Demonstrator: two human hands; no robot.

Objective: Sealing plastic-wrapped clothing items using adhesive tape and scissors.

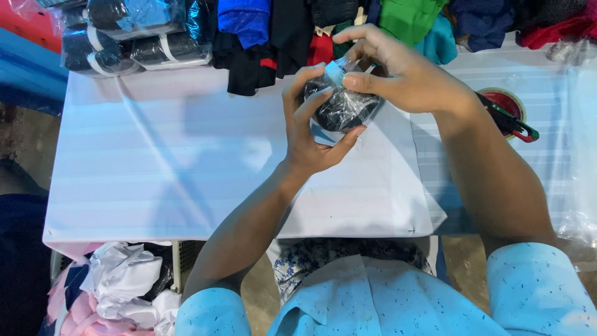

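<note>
You held a small dark bundle wrapped in clear plastic film (341,107) above the far edge of the white worktop (186,168), with a light blue slip (335,71) showing at its top. Your left hand (311,127) cupped the bundle from below and from the side nearest you, its grip clamped around the film. Your right hand (398,74) came over the bundle from the far side, thumb and fingers pinched together on the film at the top. Just right of the bundle lay a red-handled pair of scissors (513,123) on a round red tin (507,102). Beyond the bundle, folded clothes (410,22) in many colours were piled. Far left of the bundle, more wrapped dark rolls (134,34) were stacked.
</note>
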